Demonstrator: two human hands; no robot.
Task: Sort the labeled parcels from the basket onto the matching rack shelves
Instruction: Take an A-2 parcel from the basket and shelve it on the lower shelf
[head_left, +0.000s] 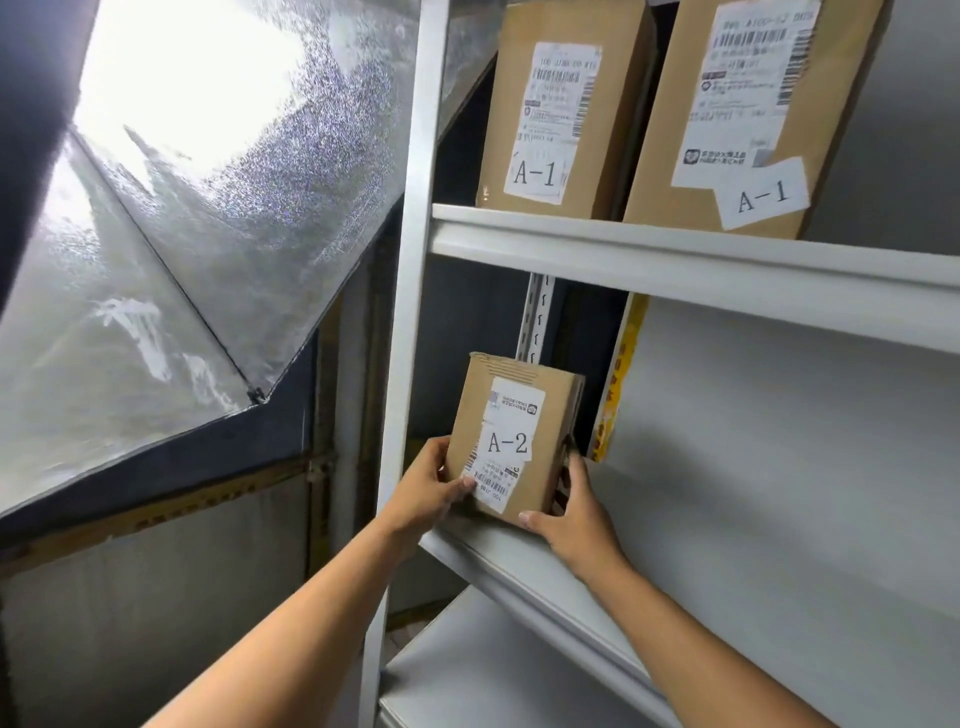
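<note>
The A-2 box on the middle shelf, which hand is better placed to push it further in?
Probably the right hand: it wraps the A-2 box's front bottom corner. The left hand only holds its side.

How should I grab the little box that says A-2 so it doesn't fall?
Hold the A-2 box by its two narrow sides near the bottom, one hand on each, coming from the front. It stands upright at the shelf edge, as the left hand and right hand hold it.

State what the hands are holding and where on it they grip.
Both hands hold the A-2 parcel upright at the shelf edge: left hand on its lower left side, right hand at its lower right corner.
</note>
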